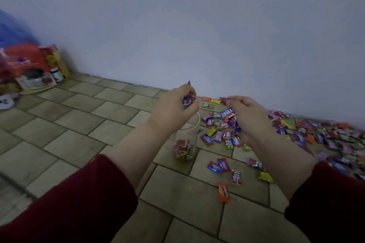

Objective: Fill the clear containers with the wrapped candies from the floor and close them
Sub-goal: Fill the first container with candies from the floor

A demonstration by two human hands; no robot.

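Over the clear container, wrapped candies are clutched by the left hand, evidently for dropping in; at its three o'clock, another fistful is gripped by the right hand.

I see one clear container standing upright on the floor, its top open, with a shallow layer of mixed wrapped candies at the bottom. My left hand pinches a few purple candies above its mouth. My right hand grips a bunch of candies, one marked Relax. Loose candies lie scattered on the floor to the right, thickest, I think, by the wall.
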